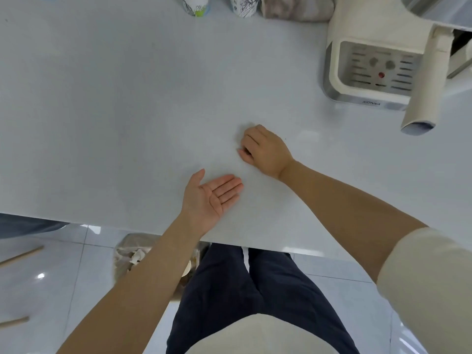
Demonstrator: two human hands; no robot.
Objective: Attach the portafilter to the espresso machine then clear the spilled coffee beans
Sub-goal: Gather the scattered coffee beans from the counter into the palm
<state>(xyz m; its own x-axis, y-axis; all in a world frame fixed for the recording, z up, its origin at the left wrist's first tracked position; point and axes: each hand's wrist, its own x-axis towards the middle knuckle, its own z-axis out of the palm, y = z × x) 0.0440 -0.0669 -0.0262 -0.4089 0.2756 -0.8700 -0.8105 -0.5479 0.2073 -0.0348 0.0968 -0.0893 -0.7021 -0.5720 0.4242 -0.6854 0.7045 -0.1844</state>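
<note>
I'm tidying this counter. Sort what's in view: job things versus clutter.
Job:
- espresso machine
- portafilter on the machine
- left hand, palm up, open
- right hand, curled on the table

Lying about:
- two paper cups
- bin under the table

No beans visible.

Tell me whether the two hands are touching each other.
Apart. The head view shows bare tabletop between the open left hand and the curled right hand.

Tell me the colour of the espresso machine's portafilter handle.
Cream, matching the machine body; the portafilter handle shows in the head view.
</note>
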